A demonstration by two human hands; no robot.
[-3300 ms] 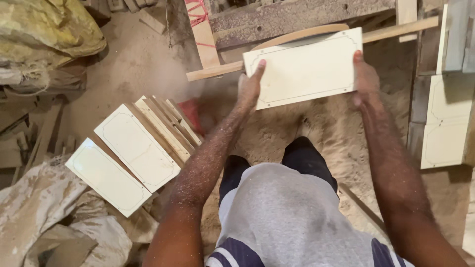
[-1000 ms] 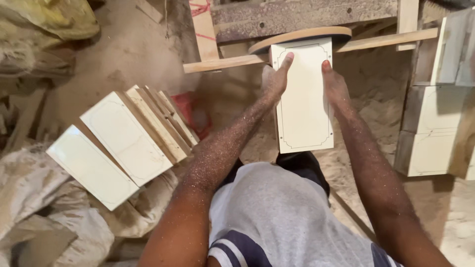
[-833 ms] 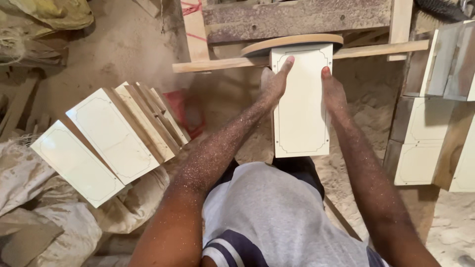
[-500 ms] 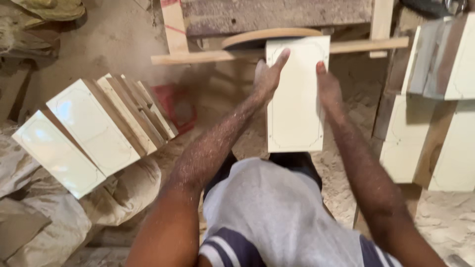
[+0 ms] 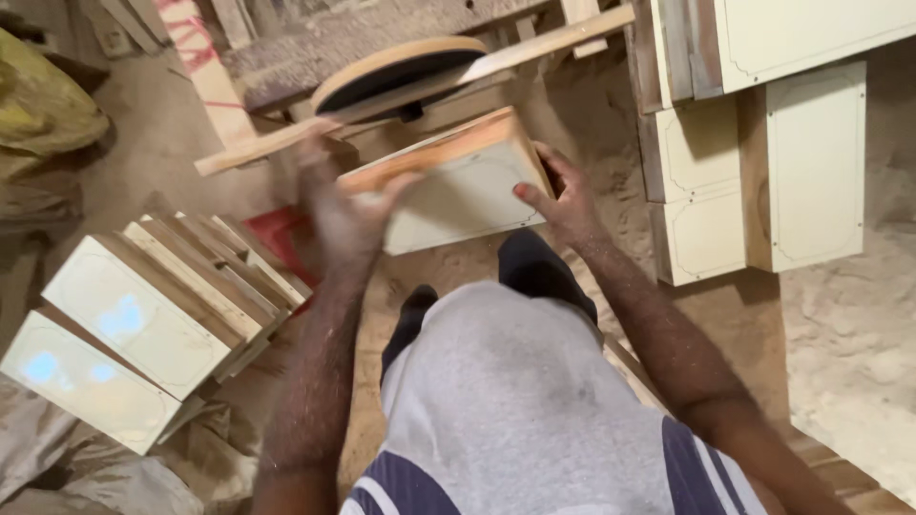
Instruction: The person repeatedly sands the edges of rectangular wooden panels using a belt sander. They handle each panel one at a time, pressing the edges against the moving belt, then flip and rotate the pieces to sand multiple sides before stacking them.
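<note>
I hold a cream-white rectangular panel (image 5: 456, 195) with a bare wooden edge, tilted with its long side across, just below a round sanding disc (image 5: 401, 74). My left hand (image 5: 342, 208) grips its left end and is blurred by motion. My right hand (image 5: 563, 198) holds the right end, fingers on the face. The disc sits behind a long wooden strip (image 5: 420, 91) that runs across in front of it.
A leaning stack of similar cream panels (image 5: 143, 324) lies on the left. More panels (image 5: 754, 172) stand at the right. Sawdust covers the floor (image 5: 859, 362). A yellow sack (image 5: 43, 114) and crumpled bags lie far left. A red object (image 5: 277, 238) sits beside the stack.
The panel has turned from upright against the disc to lying across and tilted, its wooden edge now up. My left hand slid to the left end. The view shifted left.
</note>
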